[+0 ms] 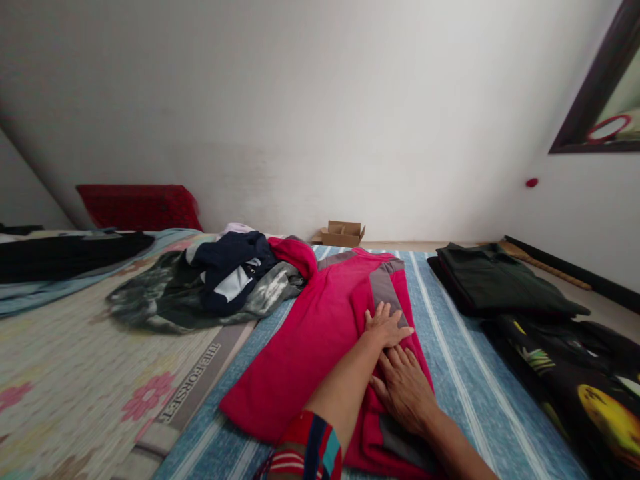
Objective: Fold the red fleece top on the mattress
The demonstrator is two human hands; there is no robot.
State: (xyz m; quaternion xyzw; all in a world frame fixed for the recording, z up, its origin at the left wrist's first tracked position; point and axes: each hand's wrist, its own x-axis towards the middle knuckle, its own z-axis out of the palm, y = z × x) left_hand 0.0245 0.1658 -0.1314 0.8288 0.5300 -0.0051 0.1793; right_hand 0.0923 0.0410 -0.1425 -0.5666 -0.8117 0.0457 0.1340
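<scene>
A pink long-sleeved top [310, 347] with grey shoulder panels lies spread on the blue striped sheet. Its right-hand sleeve is folded inward and lies lengthwise along the body, with a grey cuff near the bottom. My left hand [386, 328] rests flat on that sleeve, fingers spread. Just below it, my right hand [403, 385] also presses flat on the sleeve, its fingertips close to my left hand. The other sleeve reaches out at the upper left, beside a heap of clothes. Neither hand grasps the cloth.
To the left sits a rumpled heap of dark clothes [235, 273] on a flowered mat [100, 373]. On the right lie a folded dark garment [500, 277] and a black printed garment [575, 380]. A cardboard box [343, 233] stands by the wall, with a red case [140, 205] farther left.
</scene>
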